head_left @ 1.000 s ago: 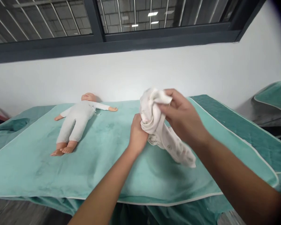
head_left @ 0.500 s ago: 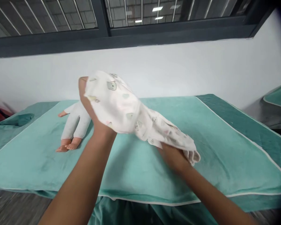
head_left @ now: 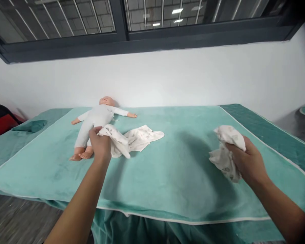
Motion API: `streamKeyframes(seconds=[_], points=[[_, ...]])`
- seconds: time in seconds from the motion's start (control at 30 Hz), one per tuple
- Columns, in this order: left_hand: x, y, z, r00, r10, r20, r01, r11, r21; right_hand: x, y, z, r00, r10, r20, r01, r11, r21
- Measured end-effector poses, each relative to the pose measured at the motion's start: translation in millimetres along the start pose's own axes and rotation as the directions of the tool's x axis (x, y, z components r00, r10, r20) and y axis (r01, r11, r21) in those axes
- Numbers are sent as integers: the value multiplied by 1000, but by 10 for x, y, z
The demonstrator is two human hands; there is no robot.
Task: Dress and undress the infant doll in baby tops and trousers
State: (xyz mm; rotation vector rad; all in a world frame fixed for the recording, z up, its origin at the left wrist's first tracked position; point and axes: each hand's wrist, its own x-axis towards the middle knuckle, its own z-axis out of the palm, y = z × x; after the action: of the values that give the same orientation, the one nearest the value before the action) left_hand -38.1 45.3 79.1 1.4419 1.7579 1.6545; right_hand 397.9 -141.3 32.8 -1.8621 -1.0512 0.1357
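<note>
My left hand pinches the edge of a white printed baby garment. Its far part lies spread on the green bed cover, while the near part is lifted and folded over. Off to the right, my right hand is closed round a second white printed baby garment. That one is crumpled and hangs above the cover, so its exact shape is hidden. A baby doll in a pale suit lies on its back just beyond my left hand, arms spread.
The green plush cover has white piping and hangs over the near edge. A white wall and a dark window frame stand behind it. At the far left sits a red and black item.
The white printed clothing held between both hands is now in two separate pieces. My left hand has lowered beside the doll; my right hand has moved right. The doll's head has come into view.
</note>
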Motion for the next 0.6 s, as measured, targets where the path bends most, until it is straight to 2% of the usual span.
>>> streamKeyframes(seconds=[0.03, 0.1, 0.2, 0.27, 0.33, 0.37, 0.4, 0.47, 0.5, 0.57, 0.6], points=[[-37, -147, -27, 999, -32, -38, 32, 999, 16, 39, 161, -107, 994, -105, 33, 109, 979, -174], [-124, -394, -86, 999, 10, -43, -7, 998, 60, 97, 499, -272, 944, -188, 271, 289, 866, -407], [-249, -562, -187, 982, 169, 79, -180, 972, 153, 157, 850, -389, 906, -150, 396, 334, 829, -449], [-307, -497, -247, 972, 184, 147, -208, 964, 167, 168, 843, -383, 917, -129, 377, 320, 802, -504], [-346, -296, -286, 973, 136, 185, -160, 980, 120, 109, 599, -309, 950, -183, 252, 302, 742, -599], [-362, -153, -296, 971, 103, 214, -124, 989, 86, 41, 401, -248, 947, -268, 176, 318, 722, -615], [-378, 12, -298, 969, 83, 232, -98, 994, 57, -54, 167, -172, 918, -368, 146, 382, 730, -567], [-417, 384, -285, 958, 87, 272, -89, 996, -5, -308, -358, 18, 836, -504, 217, 549, 780, -300], [-443, 579, -271, 950, 107, 292, -100, 994, -41, -452, -625, 126, 822, -516, 239, 557, 816, -153], [-505, 959, -235, 924, 177, 338, -159, 984, -80, -722, -1123, 348, 798, -474, 372, 463, 878, 125], [-541, 1134, -217, 901, 211, 378, -189, 977, -97, -826, -1344, 454, 791, -469, 394, 405, 883, 238]])
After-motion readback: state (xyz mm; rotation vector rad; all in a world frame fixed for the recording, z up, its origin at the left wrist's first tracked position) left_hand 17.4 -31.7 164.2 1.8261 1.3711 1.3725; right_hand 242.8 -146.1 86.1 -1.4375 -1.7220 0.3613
